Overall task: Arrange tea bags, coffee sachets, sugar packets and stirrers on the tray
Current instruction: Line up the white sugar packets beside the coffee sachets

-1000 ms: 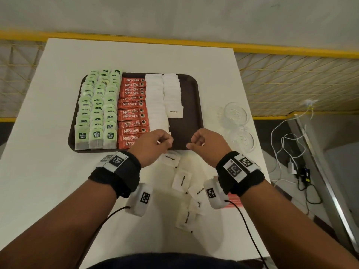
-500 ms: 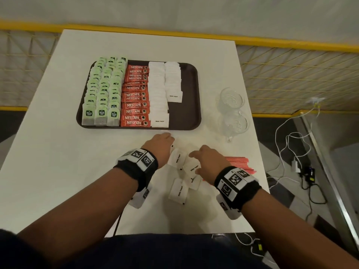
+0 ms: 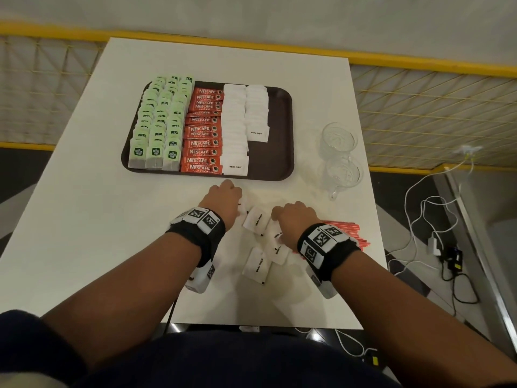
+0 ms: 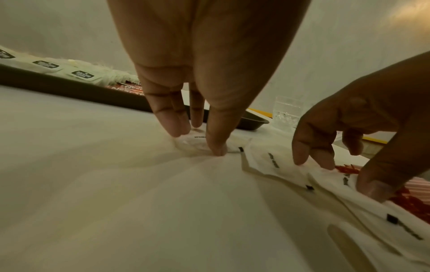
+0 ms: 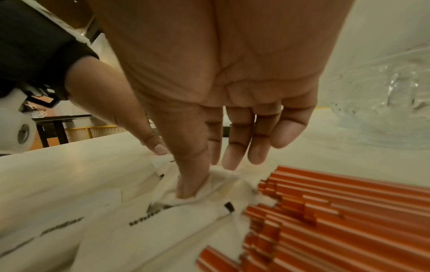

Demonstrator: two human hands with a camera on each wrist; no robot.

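My left hand [image 3: 225, 198] was down on the white table [image 3: 84, 219] just in front of the brown tray [image 3: 282, 130], thumb and fingertips [image 4: 217, 147] pinching one white sugar packet [image 4: 202, 142] against the tabletop. My right hand [image 3: 295, 219] was beside it, over the loose sugar packets [image 3: 256, 266] scattered near the table's front edge, thumb [image 5: 189, 185] pressed into a crumpled packet [image 5: 223, 185] and index finger behind it, pinching it; the other fingers hung relaxed. The red stirrers [image 3: 345, 229] lay in a bundle just right of that hand, touching the packets. On the tray, green tea bags [image 3: 161, 127] filled three rows at the left, red Nescafe sachets [image 3: 202, 133] ran in a column beside them, then two columns of white sugar packets [image 3: 236, 127]; the right one stopped about halfway down, with bare tray in front of it and to its right. Two clear glass cups [image 3: 338, 152] stood on the table to the right of the tray. White cables [image 3: 428, 208] trailed on the floor past the table's right edge.
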